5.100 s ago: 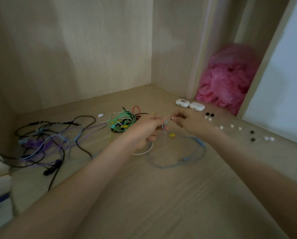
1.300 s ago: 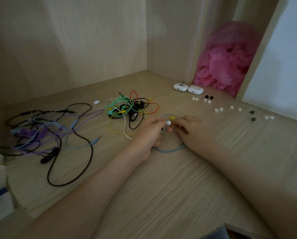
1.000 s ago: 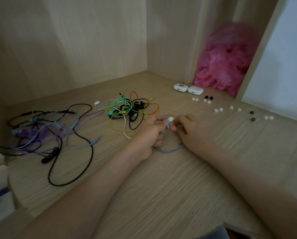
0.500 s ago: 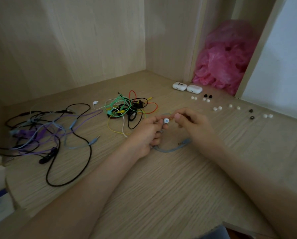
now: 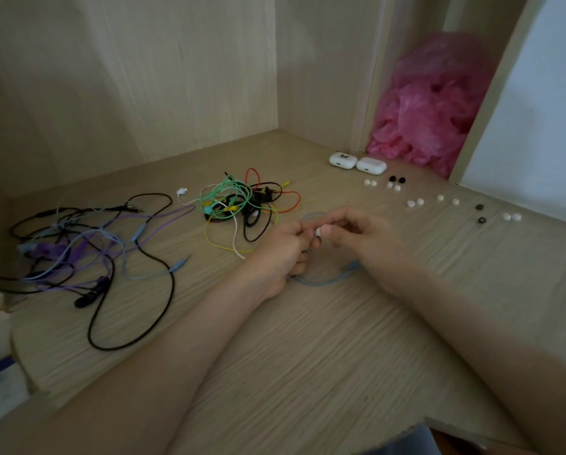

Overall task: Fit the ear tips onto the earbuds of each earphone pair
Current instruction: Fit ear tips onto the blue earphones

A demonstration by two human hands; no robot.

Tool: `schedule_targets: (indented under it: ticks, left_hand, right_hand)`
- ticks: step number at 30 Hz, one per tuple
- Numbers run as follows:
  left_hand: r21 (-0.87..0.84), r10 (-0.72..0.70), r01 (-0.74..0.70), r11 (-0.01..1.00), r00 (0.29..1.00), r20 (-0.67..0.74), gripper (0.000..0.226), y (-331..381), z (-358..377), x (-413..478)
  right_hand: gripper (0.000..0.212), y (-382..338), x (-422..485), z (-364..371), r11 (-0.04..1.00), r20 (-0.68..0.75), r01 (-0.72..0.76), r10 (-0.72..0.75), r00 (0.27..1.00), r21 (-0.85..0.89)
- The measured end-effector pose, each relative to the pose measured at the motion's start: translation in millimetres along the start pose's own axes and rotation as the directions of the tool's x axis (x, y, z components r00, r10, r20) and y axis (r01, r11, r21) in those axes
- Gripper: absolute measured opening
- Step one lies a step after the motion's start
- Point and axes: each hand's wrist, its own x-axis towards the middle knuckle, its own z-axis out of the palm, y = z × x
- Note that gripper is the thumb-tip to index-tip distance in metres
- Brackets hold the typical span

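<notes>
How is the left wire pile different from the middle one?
The left pile is black, purple and pale blue; the middle pile is mostly green, red and yellow. The left pile sprawls wide and loose; the middle pile is bunched tighter. Both lie tangled on the wooden board.

Both forearms reach forward; left hand (image 5: 281, 249) and right hand (image 5: 363, 234) meet fingertip to fingertip, curled, pinching a white piece (image 5: 318, 230).

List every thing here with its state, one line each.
Left hand: holds blue earphone.
Right hand: pinches white tip against its bud.
Blue earphone: cable looped, bud held.
Cases: both closed.
Loose tips: unfitted, lying in a row.
Other earphones: tangled in two heaps.
Pink bag: crumpled.
</notes>
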Motion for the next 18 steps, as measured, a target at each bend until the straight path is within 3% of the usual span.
schedule_targets:
  ticks: [3, 12, 18]
  left_hand:
    - [0.053, 0.008, -0.009, 0.999, 1.0, 0.016, 0.023, 1.4, 0.5, -2.9]
    - [-0.005, -0.017, 0.017, 1.0, 0.999, 0.038, 0.021, 6.5, 1.5, -8.8]
    - [-0.043, -0.007, 0.006, 0.999, 1.0, -0.011, 0.021, 4.9, 3.7, -5.7]
  right_hand:
    - [0.008, 1.4, -1.1, -3.8, 1.0, 0.051, -0.011, 0.01, 0.999, 0.023]
    - [0.018, 7.3, 3.2, -8.6, 0.99, 0.091, -0.066, 0.055, 0.994, 0.121]
    - [0.016, 6.5, 1.7, -9.5, 0.999, 0.099, -0.027, 0.031, 0.995, -0.042]
